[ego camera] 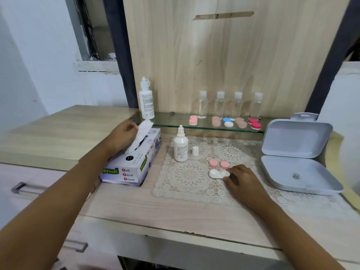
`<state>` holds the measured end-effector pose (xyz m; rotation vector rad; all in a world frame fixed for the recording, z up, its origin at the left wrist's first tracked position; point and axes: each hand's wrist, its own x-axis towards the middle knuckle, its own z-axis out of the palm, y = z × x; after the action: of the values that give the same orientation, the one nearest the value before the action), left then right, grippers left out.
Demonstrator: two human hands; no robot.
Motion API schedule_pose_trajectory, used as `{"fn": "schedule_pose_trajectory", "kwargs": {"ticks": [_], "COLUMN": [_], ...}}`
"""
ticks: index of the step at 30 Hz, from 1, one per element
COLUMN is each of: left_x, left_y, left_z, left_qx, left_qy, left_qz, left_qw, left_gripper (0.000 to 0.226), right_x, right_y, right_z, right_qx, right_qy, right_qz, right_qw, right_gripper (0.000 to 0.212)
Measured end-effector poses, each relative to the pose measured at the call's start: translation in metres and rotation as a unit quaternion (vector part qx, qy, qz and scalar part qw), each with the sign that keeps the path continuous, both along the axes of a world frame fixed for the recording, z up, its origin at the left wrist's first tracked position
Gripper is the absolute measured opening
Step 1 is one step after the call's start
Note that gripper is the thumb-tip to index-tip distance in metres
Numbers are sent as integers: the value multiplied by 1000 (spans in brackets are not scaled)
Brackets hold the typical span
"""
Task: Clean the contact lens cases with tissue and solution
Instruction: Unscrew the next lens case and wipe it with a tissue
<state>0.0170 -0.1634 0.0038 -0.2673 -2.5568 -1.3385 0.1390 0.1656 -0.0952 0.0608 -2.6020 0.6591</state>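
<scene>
white tissue (143, 131) stands half out of the tissue box (134, 168), pinched between the thumb and curled fingers of my left hand (124, 134). my right hand (241, 180) has its fingers curled, tips gripping the right end of the open lens case (218, 174), which lies on the lace mat (187, 178) with its two pink caps (213, 163) just behind it. i judge this the fetch-a-tissue step; next the sheet must pull free without dragging the box, then go to the case's wells. the solution bottle (181, 147) stands uncapped nearby, its cap (195, 151) beside it. the mat lies on a pale wooden top (175, 209); a glass shelf (171, 121) behind carries more cases (253, 123) and clear bottles (202, 105), and an open grey box (298, 156) sits to my right.
</scene>
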Motion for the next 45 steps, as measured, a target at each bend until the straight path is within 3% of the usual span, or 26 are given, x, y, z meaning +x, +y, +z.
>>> {"fn": "schedule_pose_trajectory", "kwargs": {"ticks": [3,7,15,20,23,26,30,36,45], "left_x": [5,8,20,52,72,83,84,66,50], "left_y": [-3,4,21,52,76,99,126,148,160], "left_z": [-5,-8,18,30,25,8,-24,-59,-74], "left_qx": [-124,-224,-65,-6,62,5,-58,-99,-174], "left_qy": [-5,30,105,153,123,113,49,-14,66], "left_qz": [-40,-20,28,-30,-89,-139,-216,-231,-278], "left_qw": [991,974,992,988,986,984,973,968,942], "left_gripper": [20,28,11,6,7,19,15,16,22], "right_x": [0,0,1,2,3,3,3,3,1], "right_y": [1,1,0,0,0,0,-1,-2,-1], "right_z": [0,0,1,2,2,3,2,1,0], "right_qx": [-1,3,3,4,2,4,-5,-14,-13], "right_qy": [-3,-4,-7,-10,-15,-23,-21,-15,-29], "right_qz": [1,3,1,0,-1,-4,-6,-6,-5], "right_qw": [1000,1000,1000,1000,1000,1000,1000,1000,999], "right_gripper": [29,31,29,29,30,30,29,25,22]}}
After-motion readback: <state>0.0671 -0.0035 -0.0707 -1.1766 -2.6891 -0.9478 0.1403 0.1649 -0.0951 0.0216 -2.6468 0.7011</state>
